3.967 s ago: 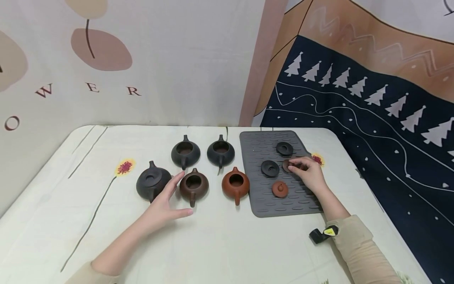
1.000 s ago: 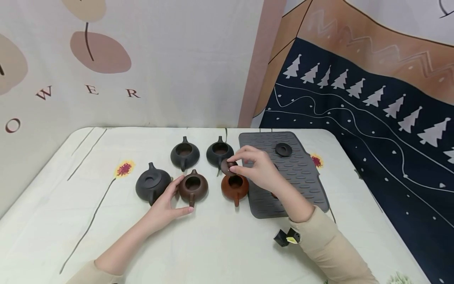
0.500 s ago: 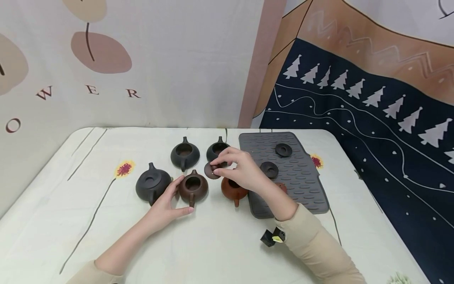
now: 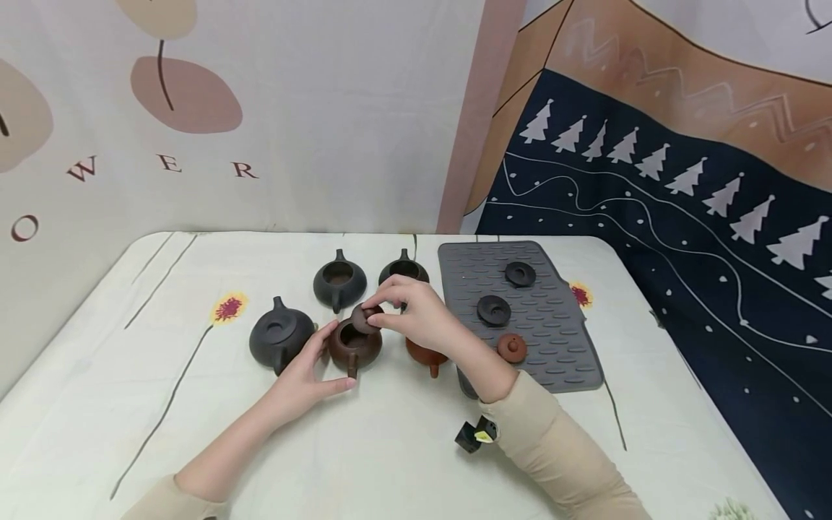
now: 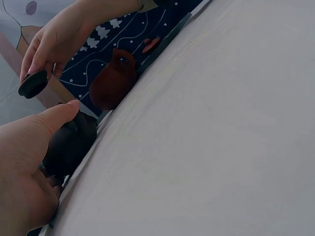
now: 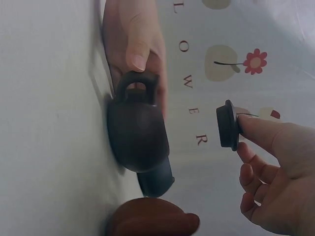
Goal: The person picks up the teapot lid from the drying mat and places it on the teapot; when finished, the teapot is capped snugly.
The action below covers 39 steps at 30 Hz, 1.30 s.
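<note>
My right hand [image 4: 416, 309] pinches a small dark-brown teapot lid [image 4: 365, 320] by its knob. The lid is tilted, close over the open mouth of the brown teapot [image 4: 365, 352]. In the right wrist view the lid [image 6: 227, 127] is clear of the pot, its inner rim facing the pot side. My left hand [image 4: 297, 383] steadies the brown teapot, fingers along its left side and thumb at the handle [image 6: 140, 78]. Just right of it, an orange-red teapot [image 4: 425, 355] without a lid is partly hidden by my right hand.
Two open black teapots [image 4: 339, 295] stand behind; a lidded black teapot [image 4: 281, 347] is beside my left hand. On the grey mat [image 4: 552, 368] at right lie two black lids [image 4: 520, 274] and an orange-red lid [image 4: 512, 348]. A wall hanging rises behind the table.
My right hand picked the brown lid off the mat and carried it left, past the orange-red teapot, to the brown teapot. My left hand moved slightly onto that pot.
</note>
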### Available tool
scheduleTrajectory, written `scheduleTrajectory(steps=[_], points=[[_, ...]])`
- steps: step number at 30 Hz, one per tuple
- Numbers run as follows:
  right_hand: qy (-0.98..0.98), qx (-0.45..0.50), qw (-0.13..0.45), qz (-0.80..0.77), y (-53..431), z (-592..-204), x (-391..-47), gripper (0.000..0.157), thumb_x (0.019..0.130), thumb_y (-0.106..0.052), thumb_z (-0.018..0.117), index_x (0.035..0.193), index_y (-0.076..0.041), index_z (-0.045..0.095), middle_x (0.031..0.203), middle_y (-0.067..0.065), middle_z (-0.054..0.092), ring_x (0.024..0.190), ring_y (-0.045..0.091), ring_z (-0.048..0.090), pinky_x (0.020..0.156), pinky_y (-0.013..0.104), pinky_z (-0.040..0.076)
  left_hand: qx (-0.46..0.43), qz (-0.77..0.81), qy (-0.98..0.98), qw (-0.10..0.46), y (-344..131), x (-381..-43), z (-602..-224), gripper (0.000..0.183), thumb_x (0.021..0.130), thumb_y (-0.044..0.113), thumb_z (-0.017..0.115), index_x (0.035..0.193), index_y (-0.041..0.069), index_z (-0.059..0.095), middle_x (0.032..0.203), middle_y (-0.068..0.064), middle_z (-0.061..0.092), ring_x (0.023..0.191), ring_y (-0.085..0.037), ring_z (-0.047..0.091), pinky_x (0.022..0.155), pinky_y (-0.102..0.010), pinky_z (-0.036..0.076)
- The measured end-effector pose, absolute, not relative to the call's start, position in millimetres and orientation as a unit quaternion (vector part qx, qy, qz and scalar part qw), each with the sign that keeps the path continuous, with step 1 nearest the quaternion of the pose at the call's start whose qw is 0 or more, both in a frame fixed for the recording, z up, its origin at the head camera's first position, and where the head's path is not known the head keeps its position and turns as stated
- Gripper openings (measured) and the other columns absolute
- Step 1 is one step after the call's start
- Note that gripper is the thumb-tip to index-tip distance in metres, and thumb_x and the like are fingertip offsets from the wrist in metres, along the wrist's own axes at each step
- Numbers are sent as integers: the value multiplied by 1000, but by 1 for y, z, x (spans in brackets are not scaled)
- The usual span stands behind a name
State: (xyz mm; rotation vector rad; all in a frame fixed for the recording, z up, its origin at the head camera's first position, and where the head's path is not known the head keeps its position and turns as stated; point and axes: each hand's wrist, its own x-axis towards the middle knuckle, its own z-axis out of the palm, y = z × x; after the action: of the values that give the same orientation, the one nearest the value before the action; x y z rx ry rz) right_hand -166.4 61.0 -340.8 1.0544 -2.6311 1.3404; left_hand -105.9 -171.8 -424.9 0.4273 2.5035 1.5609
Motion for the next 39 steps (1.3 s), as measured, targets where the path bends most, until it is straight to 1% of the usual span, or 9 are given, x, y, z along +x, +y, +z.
scheduleTrajectory(steps=[2,5,7,11,16,20,29,39], points=[[-841,334,-1,426,57,-343,-167,18,84,-15,75,102,-14,76,101,-6,61,86,16,53,70,29,46,142,521,838,81,-172,-106,-424,96,80,29,80,152,11,19,154,-15,22,138,-36,26,110,-51,24],[-841,333,-6,427,52,-346,-168,18,84,-14,76,102,-13,76,100,-5,61,88,21,55,72,30,47,143,519,839,80,-172,-106,-424,96,80,29,79,152,10,19,154,-16,21,137,-37,27,110,-52,24],[-841,333,-10,427,50,-348,-170,18,84,-14,76,102,-13,76,99,-4,61,89,24,56,72,28,46,144,518,840,79,-172,-106,-424,96,80,29,79,152,10,19,154,-16,21,137,-37,28,109,-51,25],[-845,333,-15,419,45,-352,-172,18,83,-14,76,102,-14,76,97,-5,61,89,25,56,70,24,44,147,519,838,77,-172,-107,-426,96,80,29,80,152,9,19,155,-15,21,138,-35,28,110,-50,25],[-854,327,-31,403,41,-353,-172,18,84,-17,76,102,-15,76,98,-6,60,88,22,56,70,23,45,151,521,837,75,-172,-107,-426,95,80,28,79,152,11,20,155,-13,20,138,-34,26,110,-51,25],[-862,324,-38,386,38,-358,-174,17,85,-18,75,102,-17,76,99,-8,60,87,18,55,70,23,45,149,518,839,75,-172,-106,-426,95,80,28,79,153,12,19,155,-14,20,138,-36,27,109,-52,25],[-863,329,-42,382,33,-366,-176,17,85,-18,75,102,-16,76,99,-6,61,91,20,58,72,22,45,147,511,844,76,-172,-106,-425,96,81,30,79,152,10,19,155,-16,20,137,-37,27,108,-53,26],[-872,325,-49,362,30,-373,-179,17,85,-20,75,102,-19,76,96,-9,61,82,12,53,67,21,44,145,511,844,75,-172,-107,-427,97,80,30,80,152,8,19,154,-17,21,138,-36,26,108,-52,26]])
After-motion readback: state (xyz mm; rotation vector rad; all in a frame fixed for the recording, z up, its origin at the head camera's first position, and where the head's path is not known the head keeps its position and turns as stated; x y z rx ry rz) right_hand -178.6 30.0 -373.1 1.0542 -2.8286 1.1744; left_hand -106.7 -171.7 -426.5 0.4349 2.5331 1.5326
